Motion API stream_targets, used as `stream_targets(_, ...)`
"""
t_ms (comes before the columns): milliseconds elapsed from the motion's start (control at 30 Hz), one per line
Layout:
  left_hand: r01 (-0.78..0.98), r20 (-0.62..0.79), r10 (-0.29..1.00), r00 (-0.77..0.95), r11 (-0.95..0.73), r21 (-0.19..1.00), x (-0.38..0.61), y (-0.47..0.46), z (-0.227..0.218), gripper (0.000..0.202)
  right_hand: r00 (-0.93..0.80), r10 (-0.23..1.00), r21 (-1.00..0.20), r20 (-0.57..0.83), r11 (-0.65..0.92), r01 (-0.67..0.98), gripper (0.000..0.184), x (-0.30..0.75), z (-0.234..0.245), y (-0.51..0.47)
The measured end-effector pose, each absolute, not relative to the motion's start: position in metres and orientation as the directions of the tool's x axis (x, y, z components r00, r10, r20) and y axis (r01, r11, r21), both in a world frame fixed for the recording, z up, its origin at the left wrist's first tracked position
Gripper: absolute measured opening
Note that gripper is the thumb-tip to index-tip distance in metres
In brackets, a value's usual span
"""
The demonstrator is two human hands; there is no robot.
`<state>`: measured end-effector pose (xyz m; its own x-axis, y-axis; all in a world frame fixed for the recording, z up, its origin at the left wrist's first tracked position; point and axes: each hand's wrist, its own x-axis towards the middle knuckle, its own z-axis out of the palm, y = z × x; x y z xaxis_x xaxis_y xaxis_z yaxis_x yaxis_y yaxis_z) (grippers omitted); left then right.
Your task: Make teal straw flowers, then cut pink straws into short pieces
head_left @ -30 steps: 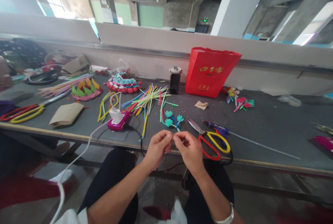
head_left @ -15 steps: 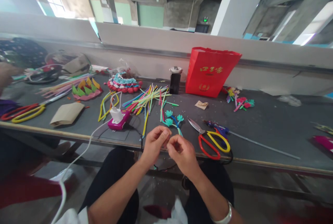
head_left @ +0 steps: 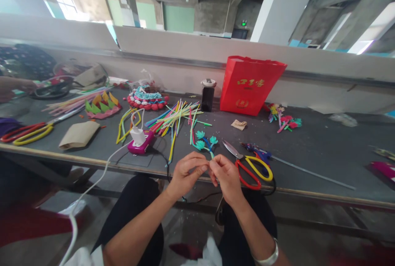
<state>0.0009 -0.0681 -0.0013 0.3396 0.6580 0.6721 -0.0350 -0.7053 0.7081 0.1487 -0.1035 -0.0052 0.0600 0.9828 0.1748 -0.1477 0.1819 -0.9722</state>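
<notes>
Both hands meet just over the table's (head_left: 308,142) near edge: the left hand (head_left: 186,173) and right hand (head_left: 227,175) pinch their fingertips shut on a small thin piece (head_left: 211,164), too small to make out. Teal straw flowers (head_left: 205,141) lie just behind them. Red-and-yellow scissors (head_left: 250,167) lie beside the right hand, touching a blue glue gun (head_left: 258,153). Loose coloured straws (head_left: 174,118) fan toward the far edge, where a red bag (head_left: 251,85) stands

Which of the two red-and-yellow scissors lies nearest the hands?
The scissors just right of the right hand, beside the blue glue gun; the other pair lies far to the left.
</notes>
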Motion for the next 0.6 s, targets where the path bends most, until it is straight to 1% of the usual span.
stream_targets(67, 0.017, 0.665, 0.650, 0.368, -0.720, 0.694, -0.001, -0.065, 0.002, 0.014, 0.062, 0.985, -0.976, 0.161, 0.168, -0.136, 0.028, 0.149, -0.006, -0.103)
stream_targets(100, 0.078, 0.647, 0.662, 0.378, -0.720, 0.690, -0.004, -0.061, 0.005, 0.014, 0.065, 0.986, -0.978, 0.154, 0.161, -0.132, 0.027, 0.149, -0.007, -0.102)
stream_targets(167, 0.299, 0.569, 0.734, 0.371, -0.675, 0.675, -0.013, -0.046, 0.014, 0.018, 0.069, 0.988, -0.980, 0.140, 0.148, -0.131, 0.021, 0.149, -0.007, -0.101)
stream_targets(200, 0.488, 0.493, 0.806, 0.326, -0.590, 0.643, -0.019, -0.035, 0.019, 0.021, 0.072, 0.989, -0.981, 0.131, 0.140, -0.133, 0.019, 0.148, -0.007, -0.101)
stream_targets(233, 0.679, 0.405, 0.876, 0.261, -0.465, 0.569, -0.026, -0.022, 0.025, 0.025, 0.077, 0.989, -0.982, 0.123, 0.132, -0.134, 0.020, 0.148, -0.008, -0.102)
stream_targets(267, 0.748, 0.370, 0.903, 0.217, -0.398, 0.532, -0.034, -0.007, 0.030, 0.027, 0.080, 0.990, -0.983, 0.115, 0.125, -0.132, 0.023, 0.148, -0.007, -0.102)
stream_targets(433, 0.916, 0.241, 0.965, 0.102, -0.186, 0.356, -0.062, 0.058, 0.040, 0.027, 0.043, 0.997, -0.994, 0.072, 0.075, -0.076, 0.024, 0.150, -0.008, -0.104)
stream_targets(533, 0.963, 0.174, 0.984, 0.042, -0.086, 0.254, -0.066, 0.079, 0.032, 0.027, -0.002, 0.999, -0.999, 0.036, 0.036, -0.019, 0.023, 0.150, -0.010, -0.104)
stream_targets(600, 0.976, 0.149, 0.989, 0.016, -0.047, 0.211, -0.066, 0.087, 0.024, 0.028, -0.041, 0.999, -1.000, 0.007, 0.008, 0.020, 0.022, 0.150, -0.011, -0.105)
